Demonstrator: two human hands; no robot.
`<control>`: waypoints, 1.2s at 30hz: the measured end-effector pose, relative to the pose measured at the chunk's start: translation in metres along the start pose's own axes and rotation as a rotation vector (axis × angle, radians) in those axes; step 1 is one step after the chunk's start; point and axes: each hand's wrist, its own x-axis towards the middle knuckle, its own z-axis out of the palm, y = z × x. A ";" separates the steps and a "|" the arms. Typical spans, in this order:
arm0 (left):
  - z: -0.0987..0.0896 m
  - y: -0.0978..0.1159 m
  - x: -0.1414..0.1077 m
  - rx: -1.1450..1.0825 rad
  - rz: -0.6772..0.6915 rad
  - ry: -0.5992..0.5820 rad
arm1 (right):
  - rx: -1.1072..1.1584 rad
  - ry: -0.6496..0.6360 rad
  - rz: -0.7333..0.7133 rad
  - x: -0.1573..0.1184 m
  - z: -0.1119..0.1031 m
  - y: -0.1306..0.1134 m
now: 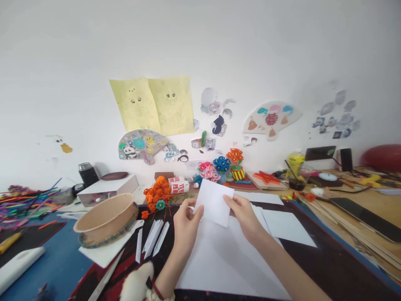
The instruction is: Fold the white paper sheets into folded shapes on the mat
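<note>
A small square of white paper (214,202) is held up, slightly tilted, above larger white sheets (232,259) on the dark mat. My left hand (187,225) pinches its lower left edge between thumb and fingers. At its upper right edge, my right hand (244,213) grips the same square. Several folded white paper strips (153,236) lie left of my left hand. Another white sheet (288,228) rests to the right of my right hand.
Scissors (106,278) lie at the front left, near a round wooden container (106,215). Orange pipe-cleaner flowers (158,192) stand behind my left hand. A black phone (366,218) and a drink cup (296,179) are at the right.
</note>
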 end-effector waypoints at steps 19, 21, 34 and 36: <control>0.024 0.011 -0.034 1.029 0.420 -0.183 | -0.113 -0.272 0.034 -0.024 0.008 0.027; 0.027 0.015 -0.038 1.033 0.419 -0.198 | -0.117 -0.224 0.048 -0.025 0.010 0.030; 0.014 0.009 -0.012 -0.184 -0.204 -0.290 | -0.220 -0.300 0.101 -0.018 -0.010 0.020; 0.012 0.007 -0.011 -0.190 -0.211 -0.276 | -0.274 -0.384 0.073 -0.020 -0.012 0.017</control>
